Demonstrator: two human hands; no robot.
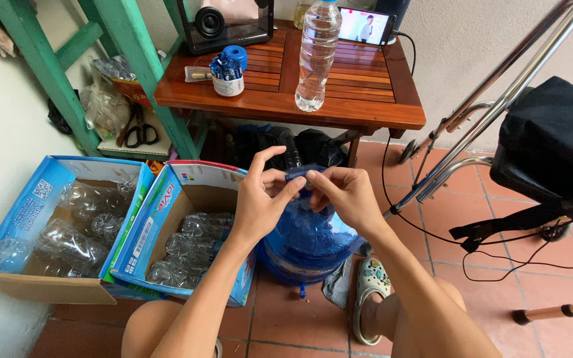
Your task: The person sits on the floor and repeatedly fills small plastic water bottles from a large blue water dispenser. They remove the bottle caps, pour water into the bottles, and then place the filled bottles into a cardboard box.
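From the head view, we have both hands over the big blue jug (306, 242). Our left hand (260, 199) and right hand (346, 195) pinch a small blue cap (298, 175) just above it. It looks light, stiff, slick plastic, best held at the rim. Left of the jug, two cardboard boxes (187, 199) hold clear, crinkly bottles.

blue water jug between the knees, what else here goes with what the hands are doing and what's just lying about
In hand:
- left hand and right hand, fingers pinching a small blue piece
- big blue water jug right under them
- two cardboard boxes of empty clear bottles

Lying about:
- tall water bottle on the wooden table
- phone
- scissors
- walker frame
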